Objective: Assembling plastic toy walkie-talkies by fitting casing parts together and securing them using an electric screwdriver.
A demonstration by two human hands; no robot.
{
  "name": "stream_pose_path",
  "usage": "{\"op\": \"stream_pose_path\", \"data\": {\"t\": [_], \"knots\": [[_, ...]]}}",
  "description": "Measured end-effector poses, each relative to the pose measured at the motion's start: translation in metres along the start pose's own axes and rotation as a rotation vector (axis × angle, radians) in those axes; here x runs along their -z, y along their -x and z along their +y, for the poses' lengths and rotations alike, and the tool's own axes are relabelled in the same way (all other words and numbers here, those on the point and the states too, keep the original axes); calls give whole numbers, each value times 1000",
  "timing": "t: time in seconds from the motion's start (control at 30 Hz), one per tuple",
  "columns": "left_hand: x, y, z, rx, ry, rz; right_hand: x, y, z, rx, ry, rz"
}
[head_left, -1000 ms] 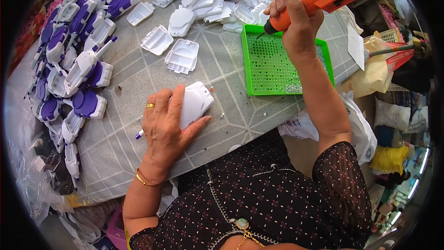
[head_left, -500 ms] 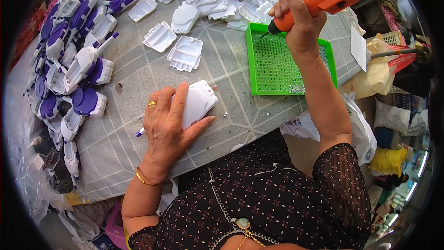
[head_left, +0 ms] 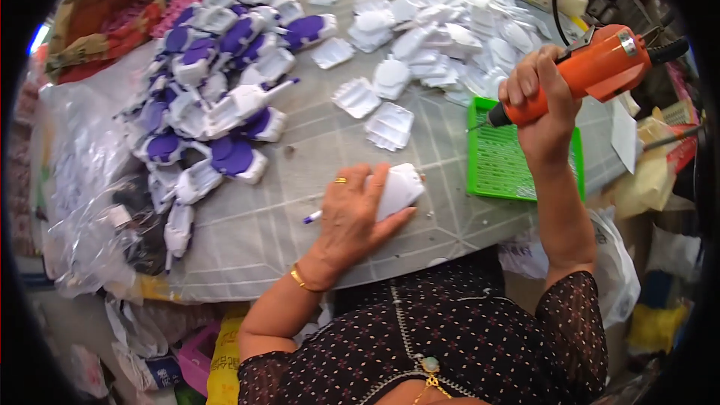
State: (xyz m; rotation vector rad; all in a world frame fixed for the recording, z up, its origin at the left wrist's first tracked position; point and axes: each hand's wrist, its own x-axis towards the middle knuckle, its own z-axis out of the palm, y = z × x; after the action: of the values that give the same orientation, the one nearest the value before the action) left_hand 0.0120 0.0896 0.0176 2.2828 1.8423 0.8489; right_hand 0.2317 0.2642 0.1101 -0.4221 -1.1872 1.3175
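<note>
My left hand (head_left: 352,214) presses a white plastic casing (head_left: 403,189) onto the table, fingers over its top and thumb along its near edge. A purple-tipped white stem (head_left: 312,217) pokes out on the hand's left side; the palm hides where it leads. My right hand (head_left: 546,105) is wrapped round an orange electric screwdriver (head_left: 596,67), held raised with its bit pointing left. The bit's tip appears at the left rim of a green tray (head_left: 472,157), above it. That tray has rows of small holes and loose silvery screws, partly covered by my right forearm.
A heap of white plastic covers (head_left: 450,37) lies at the far side, with a few loose ones nearer. Purple-and-white assembled casings (head_left: 232,154) pile up at the left. Clear plastic bags (head_left: 97,187) hang over the left table edge. A black cable (head_left: 556,0) runs down near the screwdriver.
The whole view has shifted, so the scene sits further right and lower. Relative to the tray, the screwdriver's bit has moved left to its rim. My left hand keeps its hold.
</note>
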Motion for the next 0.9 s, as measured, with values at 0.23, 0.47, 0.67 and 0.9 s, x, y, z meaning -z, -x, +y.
{"op": "stream_pose_path", "data": {"t": [0.23,0.47,0.67,0.9], "knots": [[1,-6,-5,-3,-4,67,-55,16,9,-62,-48,-162],[2,-5,-10,7,23,57,-55,32,36,-76,-67,-308],[0,-1,-11,4,27,62,-58,41,35,-126,-37,-268],[-2,-2,-11,1,24,73,-46,40,43,-88,-58,-325]]}}
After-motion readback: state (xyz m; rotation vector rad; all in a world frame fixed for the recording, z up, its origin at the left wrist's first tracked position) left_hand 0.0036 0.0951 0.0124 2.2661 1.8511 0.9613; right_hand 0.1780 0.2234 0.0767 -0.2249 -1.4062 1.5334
